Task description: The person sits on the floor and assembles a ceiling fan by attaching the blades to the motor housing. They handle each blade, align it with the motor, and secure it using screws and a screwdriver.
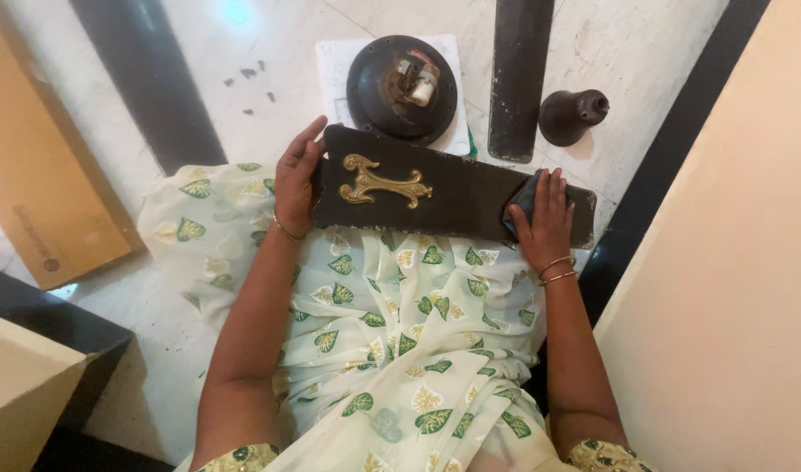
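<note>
A dark brown fan blade (461,197) with a brass ornamental bracket (383,183) lies across my lap, on pale cloth printed with green leaves. My left hand (297,179) grips the blade's wider left end, thumb over the top edge. My right hand (544,214) presses a dark cloth (519,206) flat against the blade near its right end.
On the white floor ahead sits a round dark fan motor housing (402,87) on a white sheet (335,70). A second dark blade (518,79) lies beside it, and a dark bell-shaped cover (571,116) to its right. A cardboard box (42,175) is at left, a beige wall (741,262) at right.
</note>
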